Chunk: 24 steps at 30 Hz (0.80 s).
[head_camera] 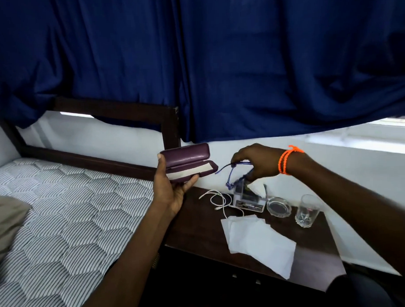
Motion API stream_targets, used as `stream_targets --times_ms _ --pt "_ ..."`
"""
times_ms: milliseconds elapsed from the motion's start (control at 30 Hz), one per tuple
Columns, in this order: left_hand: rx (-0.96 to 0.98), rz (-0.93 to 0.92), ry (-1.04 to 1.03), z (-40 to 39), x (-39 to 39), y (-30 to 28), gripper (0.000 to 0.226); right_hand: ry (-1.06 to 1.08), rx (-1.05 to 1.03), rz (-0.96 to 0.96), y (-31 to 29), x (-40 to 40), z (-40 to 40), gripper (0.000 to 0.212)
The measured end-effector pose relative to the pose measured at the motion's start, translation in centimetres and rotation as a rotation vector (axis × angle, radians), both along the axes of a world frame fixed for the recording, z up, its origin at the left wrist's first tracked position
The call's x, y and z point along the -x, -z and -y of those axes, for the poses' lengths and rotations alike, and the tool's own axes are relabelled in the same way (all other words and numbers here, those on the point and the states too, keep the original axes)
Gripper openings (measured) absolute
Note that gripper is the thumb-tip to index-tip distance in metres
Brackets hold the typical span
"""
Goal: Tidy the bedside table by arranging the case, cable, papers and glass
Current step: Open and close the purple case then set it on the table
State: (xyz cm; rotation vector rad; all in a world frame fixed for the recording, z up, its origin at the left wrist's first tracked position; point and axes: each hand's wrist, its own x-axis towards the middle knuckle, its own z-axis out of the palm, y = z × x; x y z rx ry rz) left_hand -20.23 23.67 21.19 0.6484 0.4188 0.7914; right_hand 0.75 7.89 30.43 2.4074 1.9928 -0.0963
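Observation:
My left hand (173, 188) grips an open purple glasses case (188, 162) with a pale lining, held above the left edge of the dark wooden bedside table (199, 227). Just right of it, my right hand (259, 162) holds blue-framed glasses (234, 175) in the air over the table. A white cable (219, 202) lies loosely looped at the back of the table. Several white papers (259, 243) lie spread at the front. A clear drinking glass (307, 210) stands upright at the right.
A small white device (249, 201) and a clear glass ashtray (279, 207) sit between the cable and the glass. A bed with a striped mattress (61, 215) adjoins the table on the left. Blue curtains (216, 61) hang behind.

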Motion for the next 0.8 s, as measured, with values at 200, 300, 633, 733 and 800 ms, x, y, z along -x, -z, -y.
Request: stream_targets --times_ms 200,300,633,733,800 --pt "-0.029 -0.016 0.056 2.9 -0.4 -1.8 0.061 -0.052 -0.076 -0.046 -6.0 1.9 0.4 0.057" --pt "-0.05 -0.02 0.098 4.1 -0.6 -2.6 0.06 -0.091 -0.077 -0.044 -7.3 3.1 0.1 0.05" --pt "-0.088 -0.021 0.169 5.7 -0.4 -4.1 0.052 -0.197 -0.023 -0.009 -7.5 5.8 -1.2 0.037" --pt "-0.095 -0.038 0.171 5.6 -0.2 -4.1 0.057 -0.213 -0.006 -0.004 -7.1 5.9 -1.6 0.034" --pt "-0.102 -0.035 0.175 5.5 -0.1 -4.2 0.057 -0.221 -0.001 -0.011 -6.9 5.9 -1.8 0.033"
